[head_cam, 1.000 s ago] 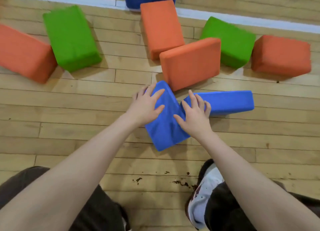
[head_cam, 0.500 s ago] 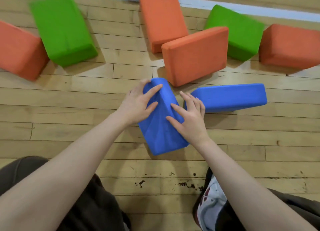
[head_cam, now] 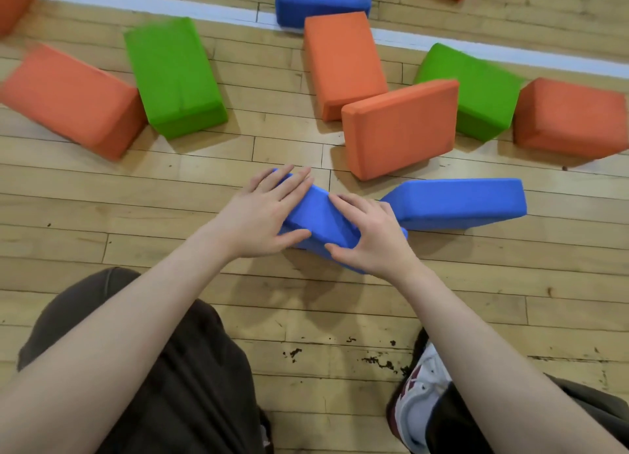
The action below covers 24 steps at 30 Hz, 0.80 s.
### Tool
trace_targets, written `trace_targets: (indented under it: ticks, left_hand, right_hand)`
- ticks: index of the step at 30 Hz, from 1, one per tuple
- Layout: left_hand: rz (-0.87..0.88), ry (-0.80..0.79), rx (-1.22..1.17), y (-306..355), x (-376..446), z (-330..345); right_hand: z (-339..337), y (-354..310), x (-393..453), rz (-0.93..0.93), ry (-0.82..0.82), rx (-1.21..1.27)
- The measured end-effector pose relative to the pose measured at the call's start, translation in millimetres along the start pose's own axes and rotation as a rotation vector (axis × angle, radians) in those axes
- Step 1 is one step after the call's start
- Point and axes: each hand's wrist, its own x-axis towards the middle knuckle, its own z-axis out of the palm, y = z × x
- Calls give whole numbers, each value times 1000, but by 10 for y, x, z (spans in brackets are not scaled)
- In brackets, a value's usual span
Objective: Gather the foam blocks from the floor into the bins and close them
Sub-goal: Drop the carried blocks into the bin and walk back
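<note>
Wooden plank floor (head_cam: 102, 215) with a white painted line (head_cam: 153, 4) carries scattered orange, green and blue foam blocks. Just right of the hands lies a second blue block (head_cam: 459, 201), long axis running left-right. The held blue foam block (head_cam: 320, 218), matte and rectangular, sits tilted, long axis running diagonally from far-left to near-right. Left hand (head_cam: 262, 215) and right hand (head_cam: 371, 235) both grip it, fingers curled over its edges.

Both bare forearms are stretched toward the frame's centre; the left hand (head_cam: 263, 215) and right hand (head_cam: 369, 237) are clasped on a blue block (head_cam: 320, 220), fingers (head_cam: 292, 184) spread.
</note>
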Motion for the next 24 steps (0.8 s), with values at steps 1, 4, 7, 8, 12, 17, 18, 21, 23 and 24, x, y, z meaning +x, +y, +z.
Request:
trace_targets:
  ticks: [1,4,7,8,12,17,18,21,23,24]
  left_hand:
    - [26,5,22,-24,-1,-77]
    - [76,53,113,-52,37,-270]
    - [110,91,138,-59,66,-380]
    - [121,99,138,-65,71,-398]
    - [146,193,108,-87,78,-414]
    - [-178,363,33,115,-3,-211]
    - [-271,358,2,207,8,-141]
    - [-480,279,-73,487,127,34]
    - [-543,233,-81,617,245,132]
    - [-559,221,-64,673,304,183]
  right_hand:
    - [-74,-16,14,-25,13,2]
    - [-260,-58,56,-74,55,-8]
    - [-378,-86,91,-105,63,1]
    - [-410,-91,102,-115,64,6]
    - [-453,-88,133,-176,128,-22]
    - [-453,162,124,0,236,-35]
    - [-457,267,101,67,226,-26]
    - [-464,656,-3,239,63,-96]
    - [-452,913,-69,306,-97,-232]
    - [-432,1020,-94,323,-157,-292]
